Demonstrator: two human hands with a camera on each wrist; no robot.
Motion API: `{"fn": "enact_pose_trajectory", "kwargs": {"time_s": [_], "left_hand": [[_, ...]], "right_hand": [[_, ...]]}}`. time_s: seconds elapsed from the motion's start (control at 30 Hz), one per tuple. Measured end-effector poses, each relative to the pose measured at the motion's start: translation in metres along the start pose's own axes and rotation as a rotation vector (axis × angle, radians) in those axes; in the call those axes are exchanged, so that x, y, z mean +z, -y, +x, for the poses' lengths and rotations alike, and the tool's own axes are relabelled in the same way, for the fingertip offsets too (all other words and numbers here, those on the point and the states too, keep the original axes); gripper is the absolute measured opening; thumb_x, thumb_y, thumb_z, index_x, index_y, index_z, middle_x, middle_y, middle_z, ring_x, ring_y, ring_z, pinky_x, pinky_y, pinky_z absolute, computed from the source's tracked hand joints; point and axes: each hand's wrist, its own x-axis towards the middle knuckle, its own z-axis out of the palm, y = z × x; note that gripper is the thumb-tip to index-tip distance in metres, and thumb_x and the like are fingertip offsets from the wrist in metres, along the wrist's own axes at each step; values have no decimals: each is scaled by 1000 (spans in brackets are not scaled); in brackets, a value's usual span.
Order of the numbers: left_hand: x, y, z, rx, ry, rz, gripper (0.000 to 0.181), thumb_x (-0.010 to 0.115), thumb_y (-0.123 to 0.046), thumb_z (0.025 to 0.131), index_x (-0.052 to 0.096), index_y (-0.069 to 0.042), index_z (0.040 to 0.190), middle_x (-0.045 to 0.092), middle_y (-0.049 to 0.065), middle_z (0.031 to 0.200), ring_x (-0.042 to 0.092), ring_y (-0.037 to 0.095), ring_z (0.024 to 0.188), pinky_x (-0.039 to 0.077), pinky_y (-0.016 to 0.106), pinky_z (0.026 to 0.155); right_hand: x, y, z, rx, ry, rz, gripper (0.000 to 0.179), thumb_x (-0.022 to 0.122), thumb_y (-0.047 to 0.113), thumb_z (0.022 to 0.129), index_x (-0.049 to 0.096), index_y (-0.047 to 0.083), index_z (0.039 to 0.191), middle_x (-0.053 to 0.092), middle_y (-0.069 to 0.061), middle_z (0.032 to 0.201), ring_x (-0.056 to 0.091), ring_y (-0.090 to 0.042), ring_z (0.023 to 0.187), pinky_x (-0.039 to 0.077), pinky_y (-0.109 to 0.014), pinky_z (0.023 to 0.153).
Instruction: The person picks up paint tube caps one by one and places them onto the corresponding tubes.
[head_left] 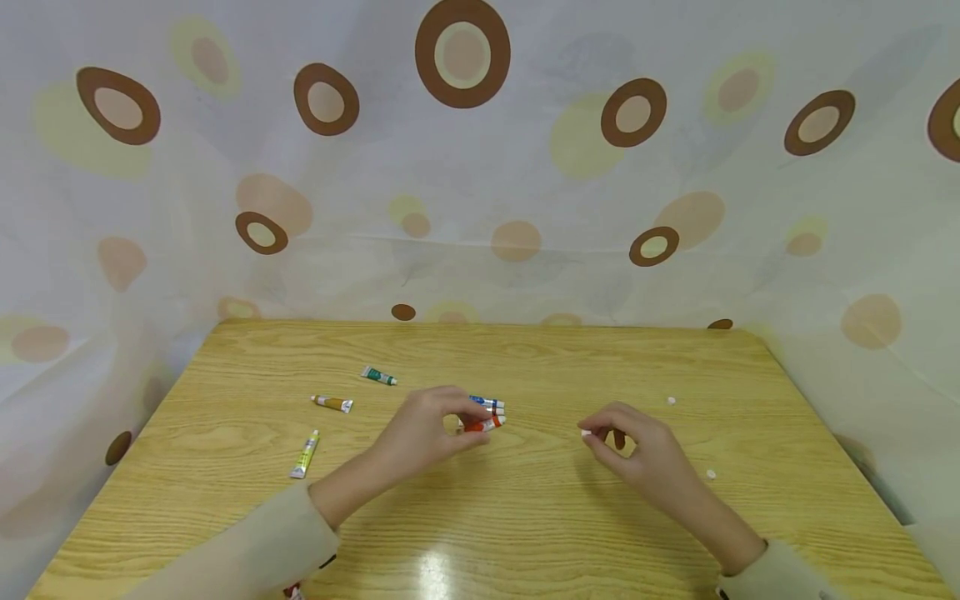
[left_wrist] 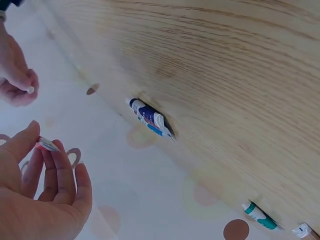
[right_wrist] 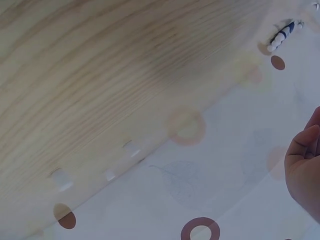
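Observation:
My left hand [head_left: 431, 425] pinches a small red paint tube [head_left: 487, 423] between thumb and fingers, above the table. The left wrist view shows the tube's crimped end [left_wrist: 48, 145] at the fingertips. To the right, apart from the tube, my right hand [head_left: 637, 442] pinches a small white cap [head_left: 586, 432] between thumb and forefinger. Just beyond the left fingertips, two blue paint tubes [head_left: 491, 406] lie side by side on the table. In the right wrist view only part of the right hand [right_wrist: 305, 160] shows at the edge, its fingertips out of frame.
Green [head_left: 379, 376], ochre [head_left: 332, 403] and yellow-green [head_left: 305, 454] paint tubes lie left on the wooden table [head_left: 525, 533]. A dark red item [head_left: 294, 592] is partly hidden by the left sleeve. White caps [head_left: 671, 401] lie on the right. A patterned sheet [head_left: 525, 183] hangs behind.

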Motion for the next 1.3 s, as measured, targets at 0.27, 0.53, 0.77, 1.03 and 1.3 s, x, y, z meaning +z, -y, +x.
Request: {"fn": "enact_pose_trajectory", "kwargs": {"time_s": [0.27, 0.53, 0.77, 1.03, 1.3], "left_hand": [[7, -8, 7, 27, 5, -6, 19, 86, -14, 84, 81, -11, 102, 75, -2, 92, 63, 4, 77, 58, 23, 71], [13, -16, 14, 62, 18, 24, 17, 85, -14, 84, 80, -11, 101, 74, -1, 91, 67, 8, 79, 59, 21, 72], [18, -21, 18, 80, 45, 1, 15, 85, -13, 84, 81, -10, 99, 74, 0, 93, 66, 8, 78, 57, 19, 70], [21, -25, 19, 101, 64, 34, 15, 84, -14, 86, 81, -11, 100, 75, 0, 96, 67, 8, 80, 55, 14, 70], [22, -27, 21, 140, 71, 57, 14, 83, -15, 87, 82, -12, 101, 74, -1, 94, 63, 6, 76, 50, 11, 67]], "right_hand": [[7, 11, 6, 11, -10, 28, 22, 79, -2, 86, 77, 16, 98, 69, 11, 86, 52, 2, 74, 48, -19, 61], [12, 16, 9, 24, -15, 51, 21, 79, -1, 86, 77, 17, 96, 71, 10, 86, 54, 3, 73, 49, -18, 62], [15, 23, 11, -13, -26, 106, 22, 79, -2, 86, 76, 17, 96, 73, 7, 87, 57, 1, 73, 50, -17, 63], [19, 28, 13, -9, -21, 115, 18, 79, -1, 87, 77, 14, 97, 74, 6, 91, 57, 0, 74, 53, -22, 63], [20, 28, 13, -44, -21, 139, 25, 79, -3, 86, 75, 18, 98, 73, 3, 92, 58, -2, 74, 52, -19, 64]]}}
